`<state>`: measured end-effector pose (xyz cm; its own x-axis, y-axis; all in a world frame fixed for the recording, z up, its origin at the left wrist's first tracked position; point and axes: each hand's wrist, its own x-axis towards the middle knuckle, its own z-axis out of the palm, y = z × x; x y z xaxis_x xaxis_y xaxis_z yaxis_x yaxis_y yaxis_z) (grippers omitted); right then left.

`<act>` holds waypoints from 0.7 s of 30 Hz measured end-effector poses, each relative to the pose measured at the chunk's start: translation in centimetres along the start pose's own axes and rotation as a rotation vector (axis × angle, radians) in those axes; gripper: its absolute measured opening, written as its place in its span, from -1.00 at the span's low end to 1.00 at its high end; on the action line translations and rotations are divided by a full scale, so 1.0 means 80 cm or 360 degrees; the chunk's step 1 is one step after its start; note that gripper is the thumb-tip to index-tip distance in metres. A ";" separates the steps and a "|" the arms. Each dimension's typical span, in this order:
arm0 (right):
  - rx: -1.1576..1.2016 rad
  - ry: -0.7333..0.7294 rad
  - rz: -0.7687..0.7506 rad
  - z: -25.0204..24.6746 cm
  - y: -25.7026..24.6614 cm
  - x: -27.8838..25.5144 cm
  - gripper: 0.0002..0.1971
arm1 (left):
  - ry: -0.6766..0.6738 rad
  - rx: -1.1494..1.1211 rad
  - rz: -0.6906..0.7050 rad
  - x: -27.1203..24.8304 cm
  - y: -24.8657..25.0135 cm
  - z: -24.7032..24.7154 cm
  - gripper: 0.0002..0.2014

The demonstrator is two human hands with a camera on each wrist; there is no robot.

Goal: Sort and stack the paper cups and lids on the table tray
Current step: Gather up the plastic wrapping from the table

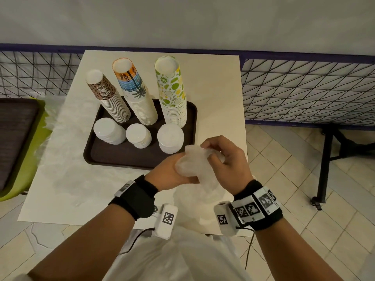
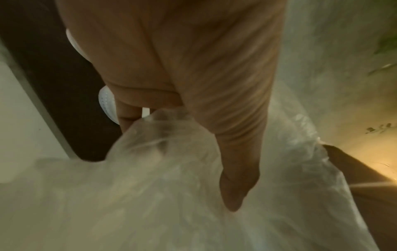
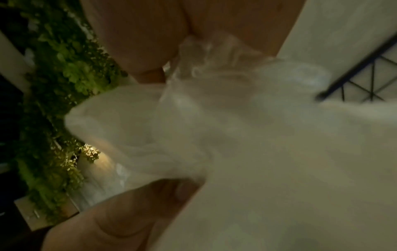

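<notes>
On the dark tray stand three tall stacks of paper cups: leopard print, palm print and lime print. In front of them sit three piles of white lids. Just off the tray's near right corner, both hands hold a crumpled clear plastic bag. My left hand grips it from the left, my right hand pinches its top. The bag fills the left wrist view, and the bag is blurred in the right wrist view.
The tray sits on a cream table. More clear plastic lies along the table's left side. A green chair with a dark cushion stands to the left. A wire mesh fence and a black metal stand are at right.
</notes>
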<state>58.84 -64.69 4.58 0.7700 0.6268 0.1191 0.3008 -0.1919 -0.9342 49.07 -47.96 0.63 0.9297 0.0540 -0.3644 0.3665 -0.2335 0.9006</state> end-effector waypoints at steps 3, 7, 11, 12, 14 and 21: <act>-0.0122 -0.0002 -0.0079 0.004 0.011 -0.008 -0.73 | 0.0235 -0.0035 -0.0105 -0.004 -0.003 -0.003 -0.48; -0.0352 -0.0339 -0.0017 0.019 0.027 -0.026 -0.44 | 0.0469 -0.0471 -0.0134 -0.015 0.006 -0.013 -0.70; -0.0265 -0.0294 0.0046 0.056 0.031 -0.021 -0.41 | 0.0570 -0.0607 -0.0095 -0.030 0.024 -0.021 -0.84; -0.0192 -0.0195 0.0119 0.063 0.026 -0.015 -0.49 | 0.0583 -0.0585 -0.0091 -0.033 0.024 -0.025 -0.81; 0.0033 -0.0107 0.0277 0.077 0.014 -0.001 -0.67 | 0.0510 -0.0682 -0.0065 -0.044 0.018 -0.038 -0.73; -0.0140 -0.0589 0.0032 0.158 -0.007 0.020 -0.61 | 0.0690 -0.0840 -0.0122 -0.104 -0.044 -0.089 -0.64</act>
<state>52.81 -54.01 1.07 0.5257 0.8496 -0.0436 0.3473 -0.2611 -0.9007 40.32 -40.69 2.20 0.7906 0.4610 -0.4030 0.2984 0.2848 0.9110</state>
